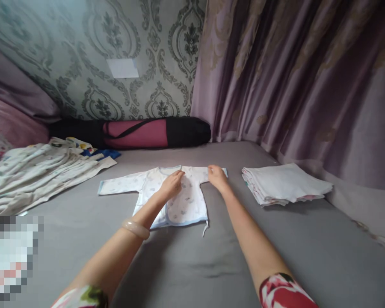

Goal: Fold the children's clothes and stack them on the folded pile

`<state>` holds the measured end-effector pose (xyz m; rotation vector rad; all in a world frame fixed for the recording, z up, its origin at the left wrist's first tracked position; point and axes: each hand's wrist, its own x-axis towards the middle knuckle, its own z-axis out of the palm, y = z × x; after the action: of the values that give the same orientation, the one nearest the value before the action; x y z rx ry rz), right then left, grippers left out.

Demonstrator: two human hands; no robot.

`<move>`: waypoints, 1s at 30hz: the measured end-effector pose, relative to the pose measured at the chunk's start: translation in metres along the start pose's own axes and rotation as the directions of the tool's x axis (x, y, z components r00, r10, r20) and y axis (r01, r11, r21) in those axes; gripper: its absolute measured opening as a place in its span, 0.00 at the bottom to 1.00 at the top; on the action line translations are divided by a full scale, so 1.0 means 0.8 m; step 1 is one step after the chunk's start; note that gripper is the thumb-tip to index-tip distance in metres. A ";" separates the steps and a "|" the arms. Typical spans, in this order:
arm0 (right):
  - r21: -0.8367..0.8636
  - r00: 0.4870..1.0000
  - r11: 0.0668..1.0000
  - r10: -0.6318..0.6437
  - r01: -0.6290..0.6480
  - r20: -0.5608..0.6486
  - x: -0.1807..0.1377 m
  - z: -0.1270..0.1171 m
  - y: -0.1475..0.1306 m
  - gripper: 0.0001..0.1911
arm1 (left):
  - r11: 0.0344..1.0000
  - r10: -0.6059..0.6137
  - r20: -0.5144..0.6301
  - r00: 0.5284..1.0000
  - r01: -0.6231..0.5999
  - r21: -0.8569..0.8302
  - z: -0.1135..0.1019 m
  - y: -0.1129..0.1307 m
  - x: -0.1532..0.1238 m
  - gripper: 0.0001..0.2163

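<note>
A small white baby shirt [182, 205] with pale print and light blue trim lies spread flat on the grey bed surface [195, 265]. Its left sleeve stretches out to the left; the right sleeve looks folded in under my right hand. My left hand [171, 185] rests flat on the shirt's chest, fingers stretched toward the collar. A pale bangle [135, 229] sits on that wrist. My right hand [217, 176] lies on the shirt's right shoulder, fingers curled down onto the cloth.
A stack of folded white cloths [284, 184] lies to the right of the shirt. Loose printed garments [38, 175] are heaped at the left. A rolled pink mat in a black bag [137, 132] lies along the patterned wall. Purple curtains [295, 77] hang on the right.
</note>
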<state>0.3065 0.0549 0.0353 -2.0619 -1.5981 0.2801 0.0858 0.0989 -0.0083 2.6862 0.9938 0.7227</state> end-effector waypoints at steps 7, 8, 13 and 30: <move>-0.121 0.919 0.923 0.337 -0.366 -0.204 0.028 -0.009 0.043 0.16 | 0.989 -0.108 0.142 0.984 0.091 0.117 0.019 0.011 0.035 0.22; -0.134 0.910 0.912 0.355 -0.388 -0.214 0.028 -0.005 0.045 0.16 | 0.982 -0.146 0.144 0.979 0.126 0.139 0.023 0.014 0.036 0.20; -0.148 0.886 0.886 0.401 -0.440 -0.230 0.032 0.004 0.053 0.19 | 0.924 -0.321 0.161 0.933 0.272 0.269 0.038 0.025 0.035 0.24; 0.699 0.877 0.594 0.471 -0.398 0.099 0.059 -0.012 0.071 0.09 | 0.954 -0.264 0.260 0.929 0.213 0.209 0.036 0.033 0.049 0.27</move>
<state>0.3719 0.0874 0.0214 -1.7477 -0.6921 0.8176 0.1405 0.1043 -0.0098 2.6414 1.3273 0.1980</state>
